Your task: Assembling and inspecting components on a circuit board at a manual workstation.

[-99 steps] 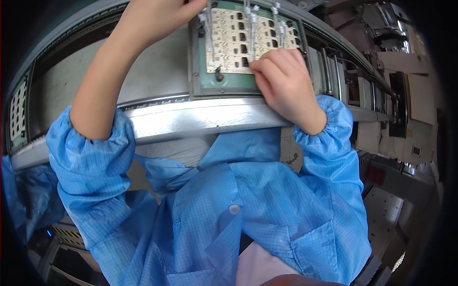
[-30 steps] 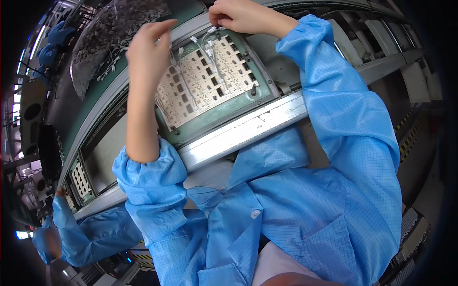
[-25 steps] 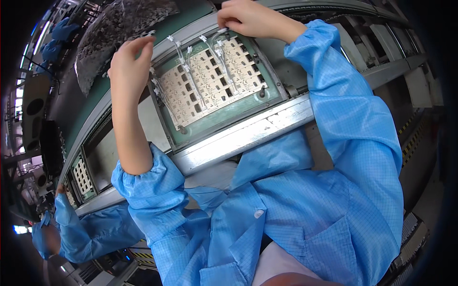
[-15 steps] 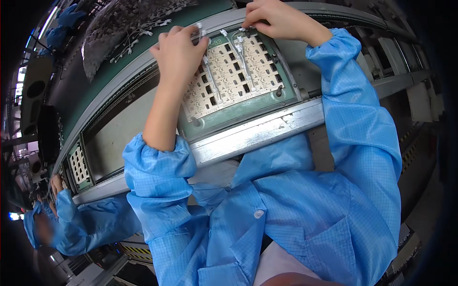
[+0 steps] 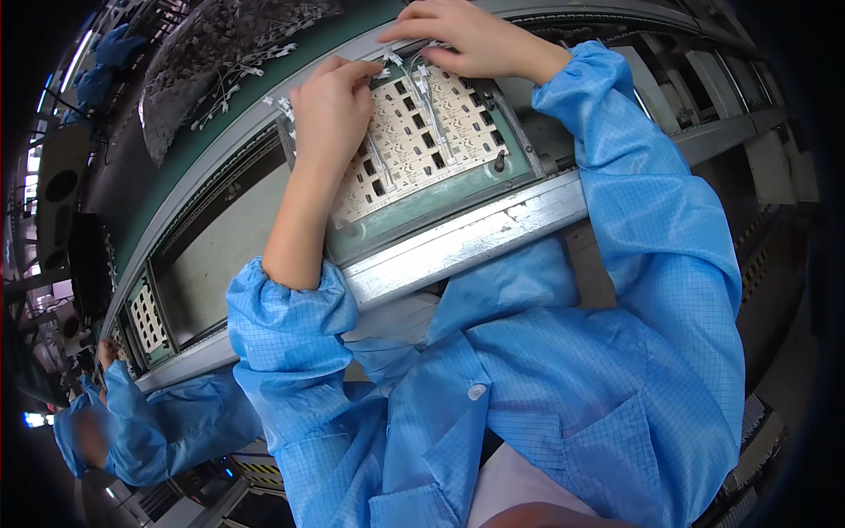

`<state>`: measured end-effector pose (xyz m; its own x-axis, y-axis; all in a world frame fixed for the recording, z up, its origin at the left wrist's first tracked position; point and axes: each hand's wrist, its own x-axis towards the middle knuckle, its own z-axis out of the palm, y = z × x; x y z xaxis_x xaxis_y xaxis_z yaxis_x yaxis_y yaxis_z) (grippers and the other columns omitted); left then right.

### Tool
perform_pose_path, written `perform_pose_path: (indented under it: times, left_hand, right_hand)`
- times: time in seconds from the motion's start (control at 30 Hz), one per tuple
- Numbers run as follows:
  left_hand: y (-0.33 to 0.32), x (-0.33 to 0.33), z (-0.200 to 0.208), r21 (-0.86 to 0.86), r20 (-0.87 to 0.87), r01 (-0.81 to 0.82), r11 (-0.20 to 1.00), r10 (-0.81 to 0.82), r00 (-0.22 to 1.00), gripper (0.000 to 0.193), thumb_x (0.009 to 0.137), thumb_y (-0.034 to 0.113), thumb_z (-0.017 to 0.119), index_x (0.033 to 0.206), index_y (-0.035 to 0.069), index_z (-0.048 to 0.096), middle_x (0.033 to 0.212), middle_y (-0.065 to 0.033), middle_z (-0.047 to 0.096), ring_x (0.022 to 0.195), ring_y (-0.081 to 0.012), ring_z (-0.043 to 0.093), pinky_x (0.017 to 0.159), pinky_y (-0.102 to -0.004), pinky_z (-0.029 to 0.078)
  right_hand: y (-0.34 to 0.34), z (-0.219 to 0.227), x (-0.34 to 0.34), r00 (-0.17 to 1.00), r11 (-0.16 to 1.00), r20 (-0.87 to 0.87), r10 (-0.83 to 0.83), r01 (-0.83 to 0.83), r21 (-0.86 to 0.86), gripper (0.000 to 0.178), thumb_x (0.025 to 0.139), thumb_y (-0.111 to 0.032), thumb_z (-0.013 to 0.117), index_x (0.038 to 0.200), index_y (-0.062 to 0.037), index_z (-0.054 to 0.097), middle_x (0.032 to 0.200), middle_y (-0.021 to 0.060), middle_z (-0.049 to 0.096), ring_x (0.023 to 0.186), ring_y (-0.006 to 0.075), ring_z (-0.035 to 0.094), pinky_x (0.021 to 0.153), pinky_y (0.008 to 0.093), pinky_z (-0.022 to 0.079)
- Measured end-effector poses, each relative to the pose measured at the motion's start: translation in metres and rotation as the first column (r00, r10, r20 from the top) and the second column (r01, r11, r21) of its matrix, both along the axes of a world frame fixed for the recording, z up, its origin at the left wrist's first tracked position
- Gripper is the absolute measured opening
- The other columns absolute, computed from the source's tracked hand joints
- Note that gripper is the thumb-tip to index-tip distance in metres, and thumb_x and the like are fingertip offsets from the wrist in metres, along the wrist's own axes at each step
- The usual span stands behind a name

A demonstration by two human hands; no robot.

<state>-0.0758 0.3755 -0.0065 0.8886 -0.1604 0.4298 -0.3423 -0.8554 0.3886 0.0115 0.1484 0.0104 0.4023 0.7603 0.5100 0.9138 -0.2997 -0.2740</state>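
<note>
My left hand (image 5: 330, 106) is over the left side of a panel of cream circuit boards (image 5: 409, 132) with black parts. Its thumb and forefinger are closed on a white-plugged wire lead near the far edge, and white plugs (image 5: 280, 106) show beside the knuckles. Above the far edge is my right hand (image 5: 471, 40), fingers stretched out to the left and thumb apart, with no object visible in them. Below its fingertips, a white wire lead (image 5: 431, 110) runs down across the panel. The panel rests on a green carrier plate (image 5: 422, 207).
A metal rail (image 5: 466, 236) runs along the near side of the conveyor. Beyond the far rail, a clear bag (image 5: 207, 66) of small parts and loose wire leads (image 5: 231, 92) lie on a green surface. At the left, a co-worker in blue (image 5: 167, 422) sits by another board panel (image 5: 148, 317).
My right hand has moved left along the panel's far edge, its fingers spreading out. My left hand has turned slightly and dropped a little. The carrier has shifted slightly left.
</note>
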Motion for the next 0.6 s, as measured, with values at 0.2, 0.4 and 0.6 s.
perform_pose_path:
  times: [0.2,0.4,0.6]
  left_hand:
    - [-0.001,-0.002,0.001,-0.175,-0.036,-0.049,0.983,0.044,0.998,0.02,0.087,0.005,0.064,0.102,0.004,0.078,0.095,-0.0155,0.071,0.082,-0.0294,0.072,0.079,-0.0394,0.056]
    - [0.01,-0.002,0.008,-0.179,-0.094,-0.097,0.979,0.081,0.992,0.021,0.084,0.005,0.067,0.102,0.002,0.077,0.092,-0.0174,0.07,0.081,-0.0314,0.072,0.079,-0.0407,0.056]
    - [0.015,-0.006,0.008,-0.038,-0.067,-0.19,0.981,0.187,0.98,0.02,0.083,0.009,0.065,0.099,0.004,0.076,0.093,-0.0191,0.071,0.089,-0.0363,0.07,0.083,-0.0476,0.054]
  right_hand:
    - [0.027,-0.008,-0.016,0.995,0.991,-0.034,-0.098,0.101,0.09,0.024,0.09,-0.013,0.059,0.112,-0.0052,0.065,0.109,0.0141,0.062,0.106,0.033,0.059,0.092,0.0455,0.044]
    - [0.029,-0.012,-0.008,1.0,0.999,-0.018,0.01,-0.011,-0.036,0.017,0.092,-0.015,0.057,0.103,-0.0062,0.067,0.101,0.0126,0.064,0.103,0.033,0.059,0.09,0.0461,0.044]
    - [0.038,-0.021,-0.015,0.994,1.0,0.112,-0.01,0.01,0.004,0.015,0.088,-0.01,0.067,0.103,-0.0101,0.071,0.099,0.006,0.064,0.102,0.0244,0.061,0.091,0.04,0.045]
